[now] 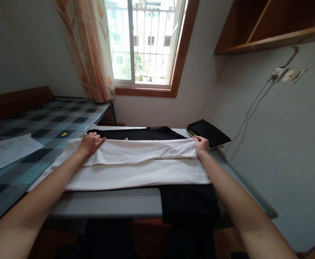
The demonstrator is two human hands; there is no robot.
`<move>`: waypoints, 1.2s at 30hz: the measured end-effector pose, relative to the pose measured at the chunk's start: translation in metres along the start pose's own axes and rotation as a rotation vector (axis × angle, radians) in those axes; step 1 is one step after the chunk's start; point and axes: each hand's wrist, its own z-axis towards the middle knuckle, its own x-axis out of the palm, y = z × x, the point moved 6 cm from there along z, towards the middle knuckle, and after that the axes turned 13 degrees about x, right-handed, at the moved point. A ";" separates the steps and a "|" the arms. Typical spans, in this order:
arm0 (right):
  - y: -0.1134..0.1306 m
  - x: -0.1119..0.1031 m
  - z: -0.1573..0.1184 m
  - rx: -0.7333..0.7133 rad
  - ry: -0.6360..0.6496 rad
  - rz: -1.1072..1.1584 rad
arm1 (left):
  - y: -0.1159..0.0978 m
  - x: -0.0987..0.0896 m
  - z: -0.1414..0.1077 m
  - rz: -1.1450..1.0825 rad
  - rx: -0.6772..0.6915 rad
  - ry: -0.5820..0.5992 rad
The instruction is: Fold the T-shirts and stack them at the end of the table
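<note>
Left grip (91, 143) clasping the white cloth (143, 174) near one end, right grip (201, 144) pinching the far corner! It lies between and nearside of both grips, over black fabric (189, 203) and the worktop (106, 205). Looks light, soft, floppy, hardly fragile; far-edge corners suit holding. Long axis: grip to grip, sideways.

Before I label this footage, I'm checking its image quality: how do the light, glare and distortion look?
Head view: the window glares, washing out the scene outside; the black cloth hanging over the near edge of the table loses nearly all detail. Also head view: the window frame leans, likely wide-angle distortion; the white cloth looks slightly soft, though its folds are readable.
</note>
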 end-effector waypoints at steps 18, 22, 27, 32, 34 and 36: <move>0.012 0.007 -0.003 -0.254 0.114 -0.179 | -0.013 0.004 -0.047 -0.185 0.131 -0.022; 0.028 -0.015 -0.047 -0.686 0.225 -0.264 | -0.002 -0.008 -0.085 -0.202 0.197 0.032; 0.033 -0.035 -0.097 -1.057 0.367 -0.532 | 0.018 -0.027 -0.122 -0.187 0.245 0.061; 0.044 -0.039 -0.113 -1.177 0.243 -0.742 | 0.021 -0.045 -0.134 -0.176 0.224 0.076; 0.048 -0.038 -0.117 -1.227 0.218 -0.792 | 0.020 -0.049 -0.135 -0.188 0.194 0.101; 0.052 -0.039 -0.119 -1.261 0.187 -0.824 | 0.021 -0.052 -0.136 -0.191 0.161 0.125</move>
